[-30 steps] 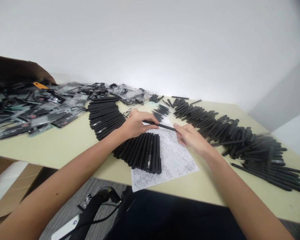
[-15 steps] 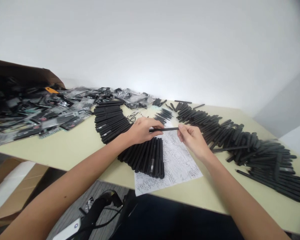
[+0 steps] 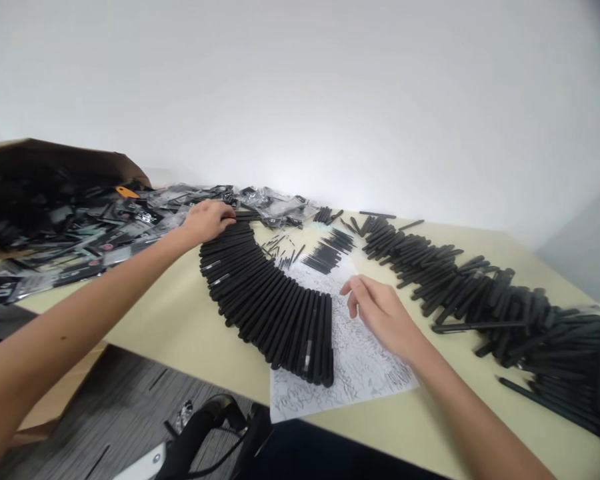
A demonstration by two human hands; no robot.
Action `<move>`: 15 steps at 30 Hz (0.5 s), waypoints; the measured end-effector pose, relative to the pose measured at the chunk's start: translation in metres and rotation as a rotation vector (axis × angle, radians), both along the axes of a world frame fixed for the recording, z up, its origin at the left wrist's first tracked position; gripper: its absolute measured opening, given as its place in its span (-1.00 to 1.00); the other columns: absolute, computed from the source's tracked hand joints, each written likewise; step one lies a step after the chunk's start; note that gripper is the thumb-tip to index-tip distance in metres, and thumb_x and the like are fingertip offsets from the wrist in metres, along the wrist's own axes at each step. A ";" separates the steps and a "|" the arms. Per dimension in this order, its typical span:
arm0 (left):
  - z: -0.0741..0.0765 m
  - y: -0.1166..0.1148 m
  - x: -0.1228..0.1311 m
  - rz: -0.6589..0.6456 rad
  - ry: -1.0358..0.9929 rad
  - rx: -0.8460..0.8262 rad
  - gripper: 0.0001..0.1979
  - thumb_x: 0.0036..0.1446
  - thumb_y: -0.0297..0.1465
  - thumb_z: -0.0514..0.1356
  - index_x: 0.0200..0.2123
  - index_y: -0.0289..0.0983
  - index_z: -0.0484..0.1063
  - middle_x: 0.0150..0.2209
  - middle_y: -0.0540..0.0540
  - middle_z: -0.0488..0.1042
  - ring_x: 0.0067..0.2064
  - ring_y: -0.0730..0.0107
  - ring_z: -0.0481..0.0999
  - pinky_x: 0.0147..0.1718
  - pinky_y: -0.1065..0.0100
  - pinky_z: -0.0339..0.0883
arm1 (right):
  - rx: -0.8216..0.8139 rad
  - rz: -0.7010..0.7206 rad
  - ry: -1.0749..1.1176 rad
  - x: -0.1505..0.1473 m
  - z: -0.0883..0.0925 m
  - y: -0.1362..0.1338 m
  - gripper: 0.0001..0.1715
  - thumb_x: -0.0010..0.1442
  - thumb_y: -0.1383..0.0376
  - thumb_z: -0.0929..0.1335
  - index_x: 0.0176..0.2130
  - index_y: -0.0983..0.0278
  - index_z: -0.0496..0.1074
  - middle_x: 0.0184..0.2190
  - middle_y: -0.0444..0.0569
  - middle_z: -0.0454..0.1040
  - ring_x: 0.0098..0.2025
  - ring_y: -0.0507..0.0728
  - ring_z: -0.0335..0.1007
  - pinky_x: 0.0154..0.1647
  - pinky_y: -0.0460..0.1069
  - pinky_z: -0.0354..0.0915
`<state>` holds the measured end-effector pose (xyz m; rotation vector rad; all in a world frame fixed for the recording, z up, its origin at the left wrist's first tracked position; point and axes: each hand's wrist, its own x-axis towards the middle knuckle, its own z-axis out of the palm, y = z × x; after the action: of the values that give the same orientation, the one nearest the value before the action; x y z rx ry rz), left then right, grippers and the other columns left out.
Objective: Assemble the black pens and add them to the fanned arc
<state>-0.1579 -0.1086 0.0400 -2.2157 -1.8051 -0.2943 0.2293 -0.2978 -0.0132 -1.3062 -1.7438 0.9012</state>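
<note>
My left hand [image 3: 209, 220] is at the far end of a curved row of black pens [image 3: 275, 300], its fingers closed around the end of a black pen [image 3: 247, 216]; the palm hides part of it. My right hand [image 3: 375, 303] hovers above a scribbled sheet of paper [image 3: 340, 393], fingers loosely bent and apart, with nothing in them. The near end of the pen row lies over the paper's left part. Beyond the paper is a small stack of thin black refills [image 3: 325, 257].
A long heap of black pens [image 3: 490, 293] runs along the table's right side. Plastic-wrapped packets [image 3: 130, 233] spill from a cardboard box [image 3: 80, 150] at the left. Small loose bits [image 3: 283, 250] lie beyond the row. A pale wall stands behind the yellowish table [image 3: 180, 320].
Both hands held one black pen over the paper. Now my left hand has moved to the row's far left end, and my right hand has let go. The view has shifted slightly.
</note>
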 end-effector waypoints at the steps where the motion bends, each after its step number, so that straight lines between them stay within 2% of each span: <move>1: -0.003 0.005 -0.010 0.029 0.010 -0.006 -0.76 0.32 -0.28 0.20 -0.06 -0.28 0.54 -0.04 -0.11 0.55 0.00 0.23 0.38 0.09 0.25 0.21 | -0.001 0.035 -0.019 -0.003 0.002 -0.003 -0.40 0.45 -0.10 0.11 -0.26 0.24 0.45 -0.52 -0.12 0.45 -0.55 0.04 0.27 -0.49 -0.04 0.16; 4: -0.012 0.018 -0.029 0.098 0.032 -0.038 -0.75 0.27 -0.28 0.26 -0.07 -0.28 0.56 -0.09 -0.11 0.55 -0.05 0.24 0.35 0.03 0.30 0.19 | 0.001 0.096 -0.085 -0.008 0.007 -0.008 -0.40 0.46 -0.08 0.09 -0.29 0.24 0.42 -0.53 -0.13 0.44 -0.55 0.04 0.27 -0.44 -0.02 0.20; 7: -0.020 0.028 -0.039 0.128 0.049 -0.067 -0.75 0.24 -0.29 0.28 -0.06 -0.28 0.57 -0.08 -0.12 0.54 -0.07 0.25 0.33 -0.01 0.33 0.16 | -0.006 0.100 -0.140 -0.007 0.007 -0.007 -0.41 0.47 -0.06 0.09 -0.31 0.23 0.39 -0.54 -0.14 0.44 -0.55 0.05 0.28 -0.40 0.00 0.21; 15: -0.029 0.045 -0.053 0.088 0.064 -0.077 -0.77 0.29 -0.30 0.23 -0.06 -0.27 0.56 -0.04 -0.07 0.50 -0.07 0.33 0.31 -0.07 0.43 0.07 | -0.009 0.094 -0.210 -0.005 0.006 -0.005 -0.44 0.49 -0.03 0.07 -0.33 0.21 0.35 -0.53 -0.12 0.45 -0.53 0.08 0.30 -0.40 0.04 0.17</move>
<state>-0.2111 -0.0640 0.0107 -2.1623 -1.9028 -0.1375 0.2238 -0.3028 -0.0068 -1.3752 -1.9792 0.8500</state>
